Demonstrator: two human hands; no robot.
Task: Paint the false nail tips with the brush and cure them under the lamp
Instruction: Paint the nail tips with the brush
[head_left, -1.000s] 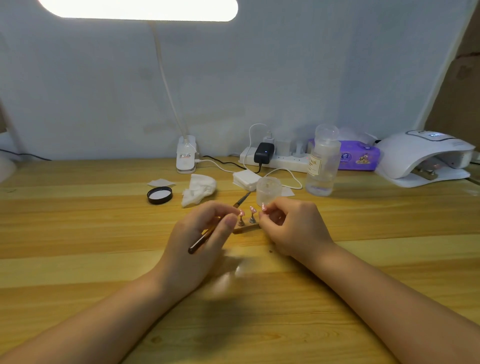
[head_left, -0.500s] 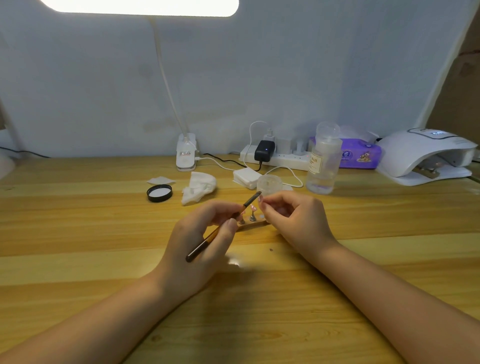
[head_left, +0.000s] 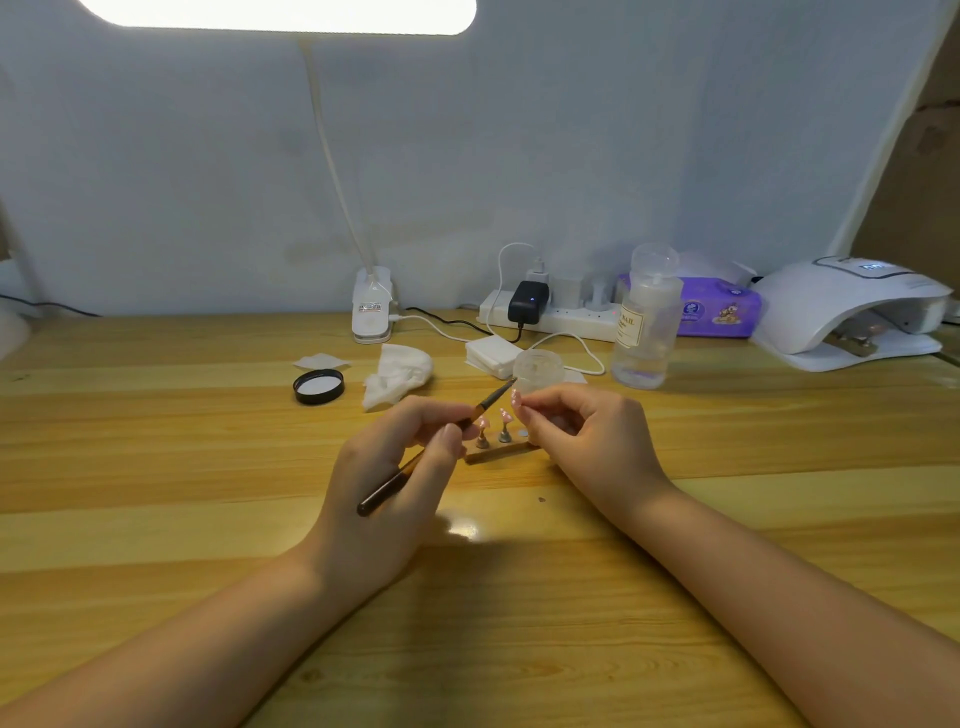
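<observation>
worktop: yellow-brown wood with light and dark stripes
brush: dark brown handle
nail tips: pink
lid: black, white inside
wipes pack: purple
curing lamp: white
charger: black

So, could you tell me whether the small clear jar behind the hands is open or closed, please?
Open: the jar has no lid on, and a black lid lies apart on the table.

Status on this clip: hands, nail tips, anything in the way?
Left hand grips brush. Right hand pinches one nail tip at the bristles. Two tips on the wooden stand. Curing lamp far right, path unobstructed.
</observation>
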